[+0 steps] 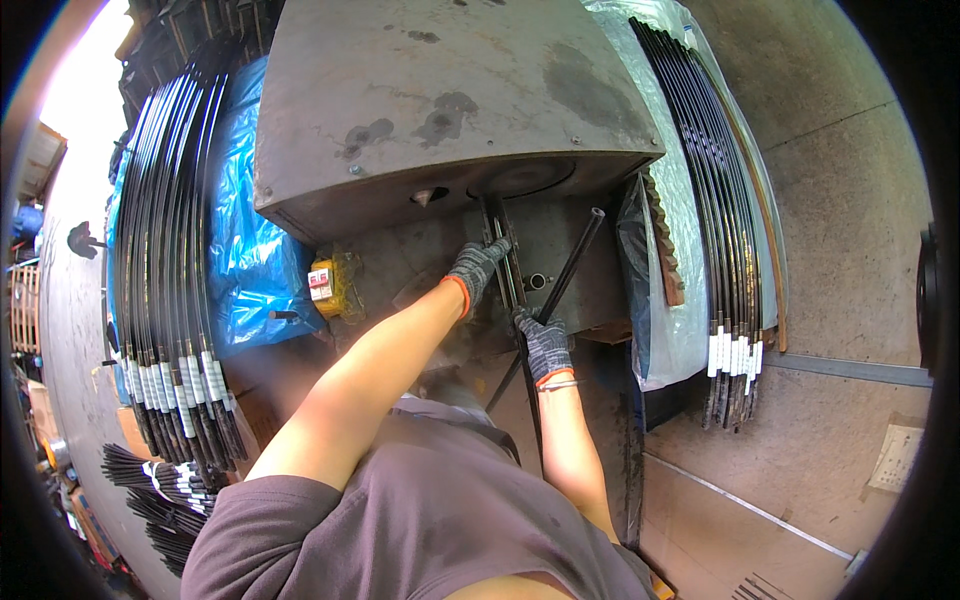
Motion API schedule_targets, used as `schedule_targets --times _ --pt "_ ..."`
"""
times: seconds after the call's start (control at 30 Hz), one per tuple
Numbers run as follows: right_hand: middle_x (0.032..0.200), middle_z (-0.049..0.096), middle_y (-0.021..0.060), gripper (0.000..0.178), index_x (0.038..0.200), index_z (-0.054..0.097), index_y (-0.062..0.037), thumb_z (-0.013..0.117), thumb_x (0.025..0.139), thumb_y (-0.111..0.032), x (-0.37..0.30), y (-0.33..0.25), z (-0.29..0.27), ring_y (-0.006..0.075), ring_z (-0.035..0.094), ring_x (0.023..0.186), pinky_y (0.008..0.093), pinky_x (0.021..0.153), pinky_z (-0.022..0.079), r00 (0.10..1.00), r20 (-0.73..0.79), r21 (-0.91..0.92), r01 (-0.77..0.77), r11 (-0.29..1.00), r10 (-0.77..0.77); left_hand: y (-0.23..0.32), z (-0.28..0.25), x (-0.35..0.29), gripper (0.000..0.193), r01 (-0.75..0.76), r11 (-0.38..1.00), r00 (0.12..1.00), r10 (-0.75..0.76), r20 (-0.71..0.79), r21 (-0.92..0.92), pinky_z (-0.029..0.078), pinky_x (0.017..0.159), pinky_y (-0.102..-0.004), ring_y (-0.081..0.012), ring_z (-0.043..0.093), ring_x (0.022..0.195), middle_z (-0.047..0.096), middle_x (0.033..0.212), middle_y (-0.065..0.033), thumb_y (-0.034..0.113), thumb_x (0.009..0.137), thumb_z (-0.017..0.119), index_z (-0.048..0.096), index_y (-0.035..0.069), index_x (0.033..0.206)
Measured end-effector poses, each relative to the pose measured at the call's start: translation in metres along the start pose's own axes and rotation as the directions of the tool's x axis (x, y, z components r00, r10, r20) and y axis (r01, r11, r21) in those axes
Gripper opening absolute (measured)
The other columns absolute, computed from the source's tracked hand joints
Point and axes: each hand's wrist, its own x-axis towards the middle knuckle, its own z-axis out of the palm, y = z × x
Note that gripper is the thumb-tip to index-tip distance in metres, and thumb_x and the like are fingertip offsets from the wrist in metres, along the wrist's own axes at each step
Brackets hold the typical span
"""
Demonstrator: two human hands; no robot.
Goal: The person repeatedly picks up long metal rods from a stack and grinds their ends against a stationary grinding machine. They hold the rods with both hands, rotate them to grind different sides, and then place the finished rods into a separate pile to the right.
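My left hand point(482, 262), in a grey knit glove with an orange cuff, is closed at a narrow metal guide point(510, 268) below the large steel housing point(440, 90). What its fingers grip there is partly hidden. Closer to me, my right hand point(546, 347), gloved the same way, wraps round a thin dark rod point(535, 410) that runs back toward my body and lines up with the guide. A black tube point(573, 262) slants past the right hand, its hollow end pointing up and away. Beside the guide sits a short round metal fitting point(536, 282).
Several black rods with white bands point(165, 260) lie on blue plastic sheeting point(245, 270) at the left. More black rods point(700, 160) rest on clear plastic at the right. A yellow switch box with red switches point(325, 285) stands left of the guide. A toothed metal bar point(662, 235) leans at right.
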Motion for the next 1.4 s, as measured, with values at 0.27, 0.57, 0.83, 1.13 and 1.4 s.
schedule_targets --times 0.27,0.57,0.83,1.13,1.4 --pt "0.062 0.06 0.0049 0.004 0.075 0.065 -0.0027 0.067 0.072 -0.005 0.005 0.008 0.001 0.0127 0.054 0.052 0.0242 0.049 0.042 0.998 -0.014 -0.041 0.06 0.997 -0.061 -0.002 0.0 0.003 0.053 -0.001 1.0 1.0 0.001 0.019 -0.028 0.039 0.076 -0.0413 -0.0258 0.052 0.086 0.06 0.093 -0.0161 0.048 0.075 0.063 0.061 0.0 0.095" --pt "0.063 0.059 0.0034 0.008 0.072 0.063 -0.0024 0.07 0.068 -0.002 0.001 0.002 0.005 0.0112 0.051 0.054 0.0249 0.052 0.041 0.993 -0.034 -0.123 0.107 0.987 -0.112 0.009 0.0 -0.013 0.058 0.011 1.0 1.0 -0.011 0.003 -0.023 0.037 0.085 -0.0424 -0.0289 0.051 0.098 0.057 0.104 -0.0202 0.05 0.074 0.062 0.059 -0.001 0.101" --pt "0.065 0.059 0.0041 0.01 0.073 0.063 -0.0023 0.071 0.067 -0.004 0.001 0.006 0.009 0.0123 0.05 0.057 0.0289 0.055 0.041 0.97 -0.1 -0.293 0.182 0.938 -0.22 -0.008 -0.004 0.01 0.06 -0.018 0.999 0.997 0.021 0.072 -0.042 0.035 0.088 -0.0431 -0.0292 0.051 0.1 0.056 0.11 -0.0176 0.051 0.075 0.06 0.056 0.001 0.108" --pt "0.07 0.06 0.0071 0.019 0.09 0.06 0.0004 0.061 0.082 -0.017 -0.058 -0.007 -0.016 0.0163 0.058 0.065 0.0302 0.062 0.047 0.786 0.617 -0.116 0.037 0.993 0.042 0.027 -0.027 -0.086 0.032 0.044 0.923 0.983 0.027 0.18 -0.382 0.051 0.062 -0.031 -0.0188 0.059 0.085 0.062 0.088 -0.007 0.035 0.085 0.056 0.057 0.008 0.101" --pt "0.069 0.061 0.0077 0.041 0.095 0.057 -0.0012 0.053 0.086 -0.041 -0.076 -0.03 0.022 0.0148 0.058 0.061 0.0247 0.055 0.045 0.661 0.711 -0.187 -0.151 0.971 0.24 0.008 -0.066 -0.095 0.03 0.069 0.871 0.902 0.153 0.403 -0.486 0.048 0.076 -0.0293 -0.0146 0.06 0.084 0.063 0.096 -0.003 0.031 0.086 0.056 0.058 0.01 0.107"
